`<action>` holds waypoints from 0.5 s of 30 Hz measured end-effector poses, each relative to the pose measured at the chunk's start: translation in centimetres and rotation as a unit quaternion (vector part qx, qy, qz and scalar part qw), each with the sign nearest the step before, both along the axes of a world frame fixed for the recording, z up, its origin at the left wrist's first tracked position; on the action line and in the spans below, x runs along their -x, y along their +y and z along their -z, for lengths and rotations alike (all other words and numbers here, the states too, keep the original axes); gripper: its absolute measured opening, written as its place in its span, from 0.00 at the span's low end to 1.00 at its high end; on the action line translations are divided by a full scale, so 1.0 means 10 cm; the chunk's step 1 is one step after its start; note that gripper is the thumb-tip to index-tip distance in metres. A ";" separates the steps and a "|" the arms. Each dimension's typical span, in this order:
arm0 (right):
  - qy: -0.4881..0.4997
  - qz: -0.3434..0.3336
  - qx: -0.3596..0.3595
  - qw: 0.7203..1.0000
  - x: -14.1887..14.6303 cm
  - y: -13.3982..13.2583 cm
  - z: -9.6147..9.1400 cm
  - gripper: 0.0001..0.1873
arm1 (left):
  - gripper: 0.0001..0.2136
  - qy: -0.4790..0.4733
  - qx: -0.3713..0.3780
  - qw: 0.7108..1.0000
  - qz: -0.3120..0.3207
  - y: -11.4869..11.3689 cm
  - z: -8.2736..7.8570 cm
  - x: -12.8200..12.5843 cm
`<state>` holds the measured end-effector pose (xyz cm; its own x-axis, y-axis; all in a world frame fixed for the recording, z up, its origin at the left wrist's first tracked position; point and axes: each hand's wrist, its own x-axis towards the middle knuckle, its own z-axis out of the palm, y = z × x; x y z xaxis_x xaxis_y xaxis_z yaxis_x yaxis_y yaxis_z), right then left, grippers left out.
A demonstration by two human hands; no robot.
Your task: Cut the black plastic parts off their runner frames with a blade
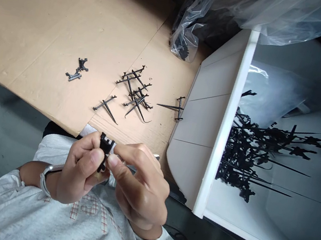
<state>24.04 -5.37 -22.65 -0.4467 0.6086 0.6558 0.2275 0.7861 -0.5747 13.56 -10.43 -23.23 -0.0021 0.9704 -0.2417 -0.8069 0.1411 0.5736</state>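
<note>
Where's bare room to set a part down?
Bare cardboard spreads left of the plastic bag and above the two small black parts; a narrower strip separates those from the spiked black parts. Crowded: that cluster and the white bin.

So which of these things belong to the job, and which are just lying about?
Part of the job: left hand, right hand, the small black plastic part they pinch, the spiked black plastic parts, the black plastic heap.

Just lying about: the cardboard sheet, the white bin, the clear plastic bag.
</note>
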 end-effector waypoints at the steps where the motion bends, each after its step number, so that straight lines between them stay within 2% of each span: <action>1: 0.000 0.000 -0.001 1.000 0.00 0.01 0.01 0.10 | 0.22 0.003 0.003 1.000 0.001 0.00 0.00 0.00; 6: 0.019 -0.011 -0.010 1.000 -0.01 0.02 0.03 0.11 | 0.20 0.011 0.003 1.000 0.000 -0.01 0.01 -0.02; 10: 0.011 0.008 0.004 1.000 -0.01 0.00 0.01 0.12 | 0.18 0.000 -0.032 0.999 -0.003 0.00 0.01 -0.02; 15: -0.003 0.004 0.000 1.000 -0.03 -0.03 0.02 0.11 | 0.19 0.024 0.015 1.000 0.011 0.01 0.01 -0.01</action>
